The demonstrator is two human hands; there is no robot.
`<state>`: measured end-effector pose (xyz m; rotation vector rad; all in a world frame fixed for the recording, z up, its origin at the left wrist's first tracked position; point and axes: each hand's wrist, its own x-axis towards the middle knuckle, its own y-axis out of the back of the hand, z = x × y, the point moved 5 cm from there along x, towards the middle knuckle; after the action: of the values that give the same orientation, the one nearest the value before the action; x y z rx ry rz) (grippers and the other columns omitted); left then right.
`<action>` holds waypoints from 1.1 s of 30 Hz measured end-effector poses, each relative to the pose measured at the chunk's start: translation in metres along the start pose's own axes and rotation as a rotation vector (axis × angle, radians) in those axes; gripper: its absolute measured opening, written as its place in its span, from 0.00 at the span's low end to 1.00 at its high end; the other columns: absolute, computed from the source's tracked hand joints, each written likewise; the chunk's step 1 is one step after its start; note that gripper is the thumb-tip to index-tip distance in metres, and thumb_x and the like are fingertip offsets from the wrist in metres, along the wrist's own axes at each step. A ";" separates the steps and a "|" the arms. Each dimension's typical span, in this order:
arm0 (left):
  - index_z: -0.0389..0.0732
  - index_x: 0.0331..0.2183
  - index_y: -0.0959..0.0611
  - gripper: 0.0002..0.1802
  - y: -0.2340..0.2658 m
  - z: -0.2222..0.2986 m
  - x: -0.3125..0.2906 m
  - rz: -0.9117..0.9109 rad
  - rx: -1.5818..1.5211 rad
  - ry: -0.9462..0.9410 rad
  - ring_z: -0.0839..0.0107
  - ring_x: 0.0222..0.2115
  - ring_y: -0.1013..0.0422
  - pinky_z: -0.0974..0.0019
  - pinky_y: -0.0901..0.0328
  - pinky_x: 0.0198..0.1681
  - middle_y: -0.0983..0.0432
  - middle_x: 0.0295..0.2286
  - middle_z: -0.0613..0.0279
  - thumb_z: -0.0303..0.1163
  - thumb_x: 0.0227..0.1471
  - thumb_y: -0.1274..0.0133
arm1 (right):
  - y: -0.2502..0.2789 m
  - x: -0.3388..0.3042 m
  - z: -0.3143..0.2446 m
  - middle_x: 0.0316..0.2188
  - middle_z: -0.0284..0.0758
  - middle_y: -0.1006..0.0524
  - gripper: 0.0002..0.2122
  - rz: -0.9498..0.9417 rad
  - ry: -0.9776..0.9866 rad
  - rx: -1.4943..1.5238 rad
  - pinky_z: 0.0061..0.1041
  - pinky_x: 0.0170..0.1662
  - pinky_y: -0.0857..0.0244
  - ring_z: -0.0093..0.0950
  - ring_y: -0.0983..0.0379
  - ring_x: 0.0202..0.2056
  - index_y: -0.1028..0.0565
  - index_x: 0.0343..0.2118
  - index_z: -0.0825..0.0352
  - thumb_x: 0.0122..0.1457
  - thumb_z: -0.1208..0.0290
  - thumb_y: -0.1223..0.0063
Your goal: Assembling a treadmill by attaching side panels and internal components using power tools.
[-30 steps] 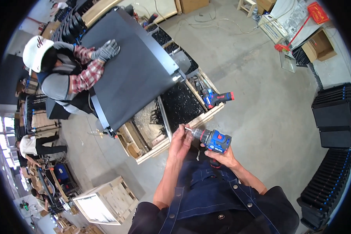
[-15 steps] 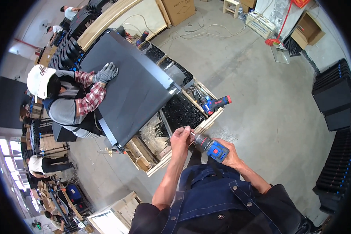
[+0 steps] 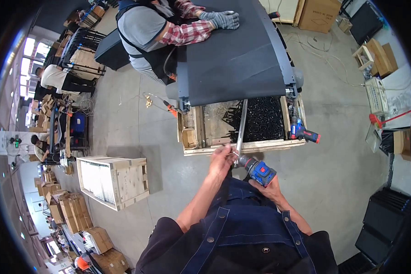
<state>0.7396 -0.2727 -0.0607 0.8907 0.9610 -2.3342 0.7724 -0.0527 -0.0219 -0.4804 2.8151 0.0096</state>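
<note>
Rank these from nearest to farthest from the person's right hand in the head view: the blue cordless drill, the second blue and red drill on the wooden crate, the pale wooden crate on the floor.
1. The blue cordless drill, gripped in the right hand.
2. The second blue and red drill, up right on the wooden crate edge.
3. The pale wooden crate on the floor, far to the left.

Bright, even indoor light, window glare far left, strong fisheye bending, dark rim.
</note>
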 end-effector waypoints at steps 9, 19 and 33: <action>0.34 0.51 0.30 0.16 0.028 0.057 0.062 -0.273 0.207 0.095 0.56 0.44 0.24 0.53 0.27 0.52 0.24 0.40 0.48 0.23 0.62 0.53 | -0.018 0.007 0.005 0.34 0.30 0.20 0.16 0.333 0.007 -0.009 0.26 0.41 0.28 0.20 0.24 0.35 0.23 0.41 0.69 0.50 0.75 0.30; 0.40 0.48 0.21 0.24 -0.215 -0.038 0.108 -0.753 0.677 0.145 0.84 0.22 0.42 0.75 0.44 0.24 0.35 0.25 0.74 0.51 0.64 0.47 | 0.049 0.017 -0.019 0.36 0.30 0.20 0.18 0.895 0.150 0.367 0.23 0.41 0.27 0.19 0.24 0.36 0.24 0.45 0.68 0.51 0.80 0.33; 0.36 0.46 0.19 0.20 -0.284 -0.069 0.132 -0.673 0.558 0.195 0.85 0.22 0.41 0.79 0.43 0.23 0.25 0.33 0.69 0.43 0.64 0.45 | 0.128 0.078 0.014 0.41 0.35 0.18 0.24 0.710 0.067 0.559 0.25 0.45 0.24 0.23 0.21 0.43 0.27 0.52 0.68 0.51 0.81 0.31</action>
<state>0.5011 -0.0586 -0.0667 1.1482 0.7632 -3.2403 0.6642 0.0437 -0.0622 0.6456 2.7148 -0.6271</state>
